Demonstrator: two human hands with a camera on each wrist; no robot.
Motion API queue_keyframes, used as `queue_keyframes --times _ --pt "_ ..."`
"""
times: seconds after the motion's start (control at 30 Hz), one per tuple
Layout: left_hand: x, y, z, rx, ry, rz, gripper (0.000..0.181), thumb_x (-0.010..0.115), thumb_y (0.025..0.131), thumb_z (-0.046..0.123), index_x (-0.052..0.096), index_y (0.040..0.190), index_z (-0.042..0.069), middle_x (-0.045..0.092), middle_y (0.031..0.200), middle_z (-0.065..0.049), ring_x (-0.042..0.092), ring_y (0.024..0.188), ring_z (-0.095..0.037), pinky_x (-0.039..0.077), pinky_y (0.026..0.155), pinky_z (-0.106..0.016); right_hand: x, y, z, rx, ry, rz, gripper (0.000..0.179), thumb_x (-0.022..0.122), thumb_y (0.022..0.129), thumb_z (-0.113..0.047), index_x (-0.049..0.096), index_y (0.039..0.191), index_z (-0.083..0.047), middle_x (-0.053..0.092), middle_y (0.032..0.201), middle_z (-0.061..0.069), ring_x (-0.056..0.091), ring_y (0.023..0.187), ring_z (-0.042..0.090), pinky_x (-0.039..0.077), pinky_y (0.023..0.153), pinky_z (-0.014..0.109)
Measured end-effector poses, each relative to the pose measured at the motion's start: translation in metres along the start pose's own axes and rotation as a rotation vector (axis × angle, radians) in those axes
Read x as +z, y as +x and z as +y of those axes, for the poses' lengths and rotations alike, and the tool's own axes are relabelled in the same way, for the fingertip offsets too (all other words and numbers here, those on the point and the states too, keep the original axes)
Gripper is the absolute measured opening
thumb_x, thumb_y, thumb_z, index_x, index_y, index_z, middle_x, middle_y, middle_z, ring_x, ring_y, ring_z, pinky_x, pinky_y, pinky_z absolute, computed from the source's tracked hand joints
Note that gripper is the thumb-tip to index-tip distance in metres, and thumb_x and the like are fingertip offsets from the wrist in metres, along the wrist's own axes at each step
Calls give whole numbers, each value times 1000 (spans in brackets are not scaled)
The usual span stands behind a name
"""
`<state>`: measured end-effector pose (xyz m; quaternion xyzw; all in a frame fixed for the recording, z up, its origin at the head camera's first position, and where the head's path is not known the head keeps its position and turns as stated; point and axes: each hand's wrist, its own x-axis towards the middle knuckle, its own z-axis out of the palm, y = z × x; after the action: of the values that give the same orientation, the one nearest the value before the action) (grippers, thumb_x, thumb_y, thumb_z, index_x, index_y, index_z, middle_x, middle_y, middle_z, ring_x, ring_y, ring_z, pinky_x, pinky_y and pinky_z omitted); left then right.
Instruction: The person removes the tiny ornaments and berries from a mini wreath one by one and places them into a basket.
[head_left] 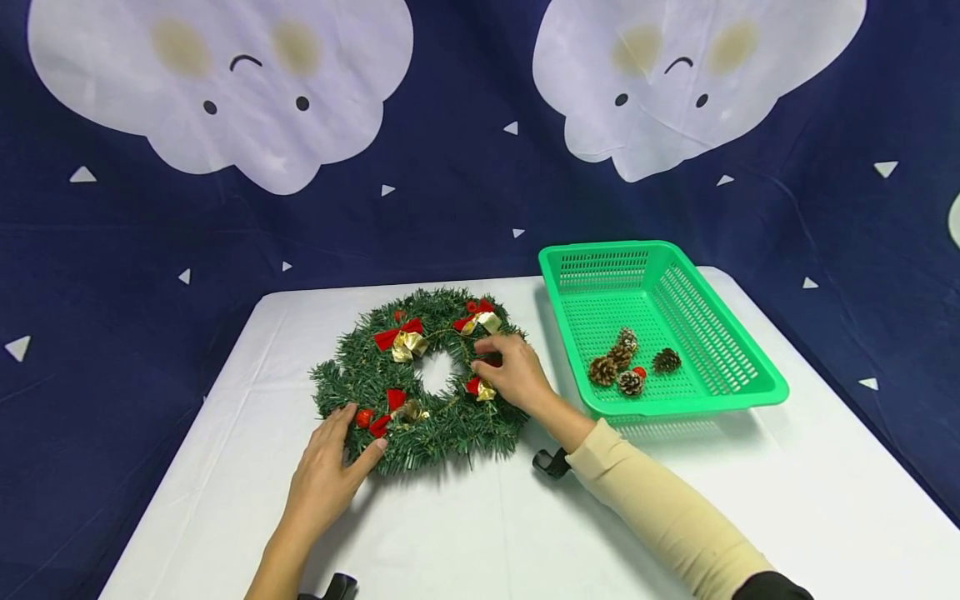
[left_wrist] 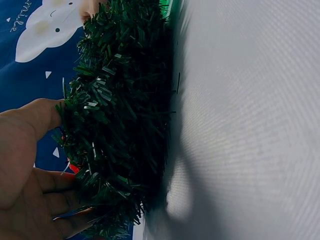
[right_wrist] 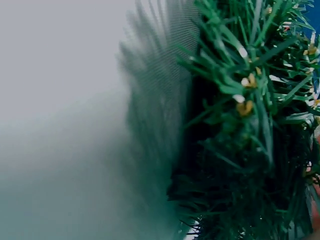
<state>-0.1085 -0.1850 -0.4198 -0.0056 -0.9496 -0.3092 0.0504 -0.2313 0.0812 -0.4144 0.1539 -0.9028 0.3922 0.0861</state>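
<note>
A green artificial wreath (head_left: 450, 429) lies on the table, trimmed with red-and-gold bows (head_left: 395, 335) and small red balls (head_left: 363, 417). My left hand (head_left: 322, 471) rests on its lower left edge, thumb and fingers spread apart on either side of a red ball; the left wrist view shows these fingers (left_wrist: 57, 202) fairly straight against the greenery. On the wreath's right side, my right hand (head_left: 517, 371) pinches a dark red ornament (head_left: 492, 360), mostly hidden by the fingers, between two bows. Wreath needles (right_wrist: 245, 125) fill the right wrist view's right half.
Right of the wreath stands a green plastic basket (head_left: 720, 333) holding several pine cones (head_left: 667, 360) and a red ball (head_left: 638, 372). A white cloth (head_left: 450, 533) covers the table. Behind it hangs a dark blue curtain (head_left: 450, 225) with clouds.
</note>
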Motion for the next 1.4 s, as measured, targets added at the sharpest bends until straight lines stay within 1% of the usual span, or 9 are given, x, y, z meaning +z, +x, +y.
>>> queue_keyframes --times 0.17,0.3,0.53,0.77,0.9,1.1,1.4 --pt "0 0 0 -1 -1 2 78 55 90 53 31 148 7 30 152 -23 26 140 -41 26 107 -65 2 -1 2 18 -18 -2 30 70 84 -26 68 111 -13 70 106 2 57 99 21 49 85 41" --pt "0 0 0 -3 -1 1 78 55 90 53 31 148 7 30 152 -23 25 141 -41 26 107 -65 3 -1 3 16 -25 1 29 70 84 -26 68 110 -13 70 105 2 57 97 21 49 83 40" --pt "0 0 0 -5 5 1 78 54 90 54 30 148 7 30 152 -23 25 141 -41 26 107 -65 4 -2 2 13 -42 5 28 71 84 -24 69 109 -12 70 104 4 57 98 21 49 85 41" --pt "0 -1 0 -8 0 -1 78 54 90 54 30 148 7 30 152 -23 25 141 -41 27 107 -66 6 -4 2 22 -52 4 26 70 84 -23 70 107 -11 68 101 5 57 96 22 49 82 41" --pt "-1 -1 0 -7 -3 -3 78 54 90 54 30 148 7 30 152 -23 25 141 -41 26 107 -66 8 -5 3 8 -62 14 24 70 84 -22 70 106 -11 71 101 4 57 95 22 49 82 40" --pt "-1 -2 1 -4 -1 -1 78 54 90 54 30 148 7 30 152 -23 26 141 -41 27 107 -66 8 -4 3 -16 -48 32 21 70 85 -19 70 104 -11 72 98 4 57 92 21 48 78 39" --pt "-1 -1 1 -12 0 -6 78 53 90 55 30 148 8 29 152 -23 25 141 -41 27 107 -66 8 -3 2 -10 -19 68 20 69 86 -20 70 105 -12 71 98 3 58 90 20 49 76 38"
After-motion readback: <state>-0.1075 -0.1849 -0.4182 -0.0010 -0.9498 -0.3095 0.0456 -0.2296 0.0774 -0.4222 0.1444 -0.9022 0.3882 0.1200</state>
